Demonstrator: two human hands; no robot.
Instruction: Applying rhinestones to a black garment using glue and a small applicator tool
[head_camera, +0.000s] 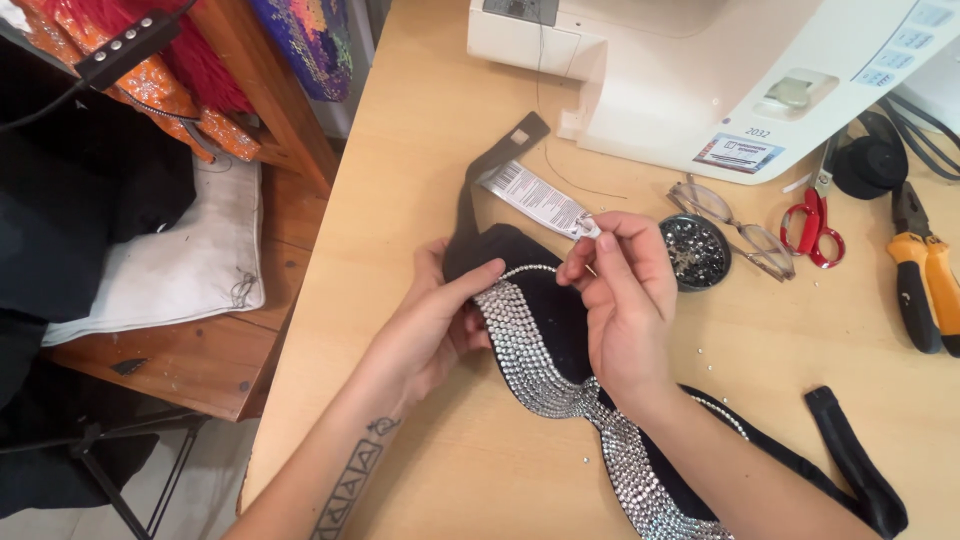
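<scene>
On the wooden desk (420, 180) before the sewing machine (700, 70), a black bra cup (555, 310) lies largely covered in rhinestone rows (520, 345), upper part still bare, left hand (440, 320) pinching its edge, right hand (625, 300) pinched at the top row.

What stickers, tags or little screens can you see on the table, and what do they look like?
Long white paper tag with black stripes: attached to the black rhinestone-covered garment, lying just above the right hand and up from the left hand.
Rectangular sticker, white with blue and red: on the front of the white sewing machine.
Pale blue button panel: on the machine's right side.
</scene>
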